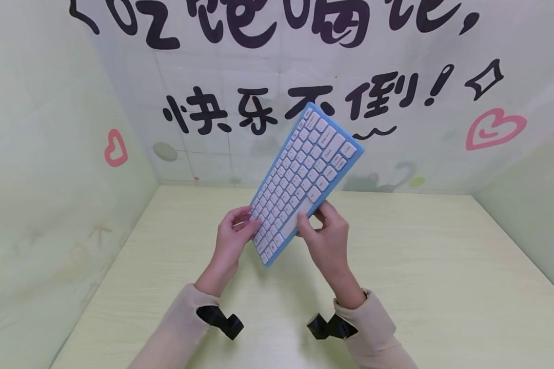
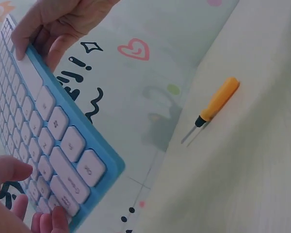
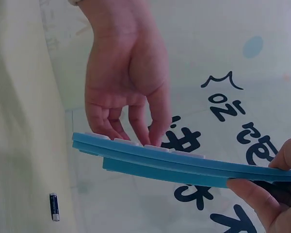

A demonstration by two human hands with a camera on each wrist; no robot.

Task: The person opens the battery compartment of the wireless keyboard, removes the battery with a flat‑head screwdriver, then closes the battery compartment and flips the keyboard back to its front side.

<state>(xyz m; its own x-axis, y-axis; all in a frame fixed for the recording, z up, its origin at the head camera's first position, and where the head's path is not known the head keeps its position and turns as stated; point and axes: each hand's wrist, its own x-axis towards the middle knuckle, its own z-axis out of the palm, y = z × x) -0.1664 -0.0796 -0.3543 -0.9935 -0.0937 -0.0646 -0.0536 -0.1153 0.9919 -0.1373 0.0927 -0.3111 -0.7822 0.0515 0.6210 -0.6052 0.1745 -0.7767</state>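
A light-blue keyboard with white keys is held up off the table, tilted with its upper end to the right. My left hand grips its lower left edge, thumb on the keys. Along the front edge, my right hand pinches it with the thumb near the long space bar and the fingers behind. The right wrist view shows the keyboard edge-on, with a raised blue strip on its underside. Both hands, the left and the right, appear there too.
On the pale wooden table lies a screwdriver with an orange handle, seen in the left wrist view. A small dark battery lies on the table in the right wrist view. Printed cloth walls surround the table's back and sides.
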